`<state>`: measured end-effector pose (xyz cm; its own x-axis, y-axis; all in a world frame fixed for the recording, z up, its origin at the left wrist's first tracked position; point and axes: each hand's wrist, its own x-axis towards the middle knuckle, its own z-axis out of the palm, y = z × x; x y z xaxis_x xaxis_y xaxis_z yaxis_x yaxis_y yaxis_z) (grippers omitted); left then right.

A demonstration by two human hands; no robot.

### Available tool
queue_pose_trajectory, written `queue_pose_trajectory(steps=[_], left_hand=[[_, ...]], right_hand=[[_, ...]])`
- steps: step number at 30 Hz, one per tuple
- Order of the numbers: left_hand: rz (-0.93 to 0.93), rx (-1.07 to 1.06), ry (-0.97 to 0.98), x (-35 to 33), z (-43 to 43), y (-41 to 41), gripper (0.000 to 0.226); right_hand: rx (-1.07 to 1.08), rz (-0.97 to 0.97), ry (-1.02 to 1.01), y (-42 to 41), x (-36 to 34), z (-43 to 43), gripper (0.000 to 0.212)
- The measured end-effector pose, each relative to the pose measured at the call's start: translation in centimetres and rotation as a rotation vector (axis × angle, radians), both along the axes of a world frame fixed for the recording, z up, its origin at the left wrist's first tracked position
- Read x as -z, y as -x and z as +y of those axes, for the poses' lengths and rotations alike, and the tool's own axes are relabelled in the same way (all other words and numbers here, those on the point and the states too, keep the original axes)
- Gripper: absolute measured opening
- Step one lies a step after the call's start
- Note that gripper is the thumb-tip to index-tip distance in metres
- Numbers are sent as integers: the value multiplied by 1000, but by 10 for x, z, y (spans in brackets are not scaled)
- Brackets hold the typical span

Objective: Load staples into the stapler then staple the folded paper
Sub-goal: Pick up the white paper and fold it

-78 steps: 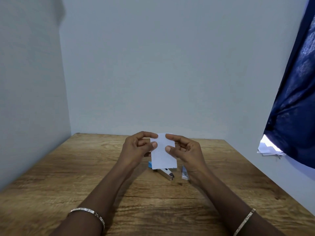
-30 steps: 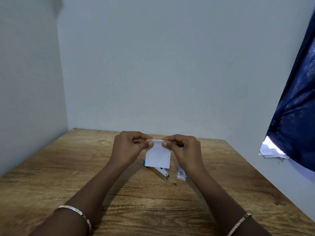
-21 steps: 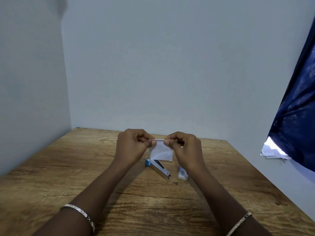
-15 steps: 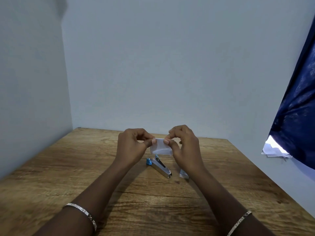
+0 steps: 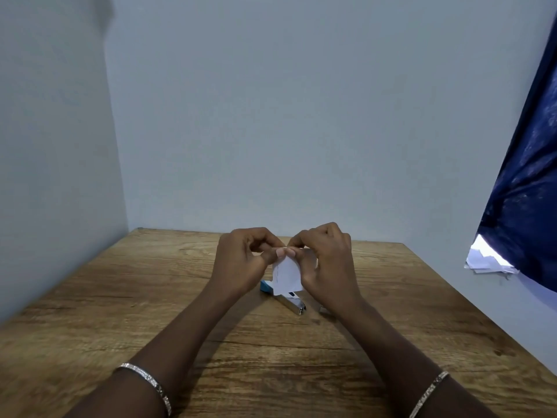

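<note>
Paper (image 5: pixel 286 276), white and folded, hangs at the centre of the frame. Both hands pinch its top edge, held close together with thumb tips nearly touching. The left hand (image 5: pixel 241 263) and right hand (image 5: pixel 327 260) both have curled fingers and knuckles up. Just below the sheet the stapler (image 5: pixel 291 301) (blue at its far end, metal at its near end) lies on the wooden table (image 5: pixel 120 297); a dark mark on it is too small to read. A small pale object (image 5: pixel 322 309) peeks out beside the right wrist.
</note>
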<state>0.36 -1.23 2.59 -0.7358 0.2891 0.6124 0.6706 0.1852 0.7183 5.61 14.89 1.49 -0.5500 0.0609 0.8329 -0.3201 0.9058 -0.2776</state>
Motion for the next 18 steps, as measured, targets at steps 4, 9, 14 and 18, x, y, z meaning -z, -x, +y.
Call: queue_pose_trajectory(steps=[4, 9, 14, 18], left_hand=[[-19, 27, 30, -3, -4, 4, 8], [-55, 18, 47, -5, -12, 11, 11], [-85, 44, 16, -6, -12, 15, 12], [-41, 43, 48, -3, -13, 16, 17]], right_hand=[[-15, -59, 80, 3, 0, 1, 4], [13, -94, 181, 3, -5, 19, 8], [2, -102, 210, 0, -10, 14, 8], [-13, -112, 236, -1, -10, 17, 8]])
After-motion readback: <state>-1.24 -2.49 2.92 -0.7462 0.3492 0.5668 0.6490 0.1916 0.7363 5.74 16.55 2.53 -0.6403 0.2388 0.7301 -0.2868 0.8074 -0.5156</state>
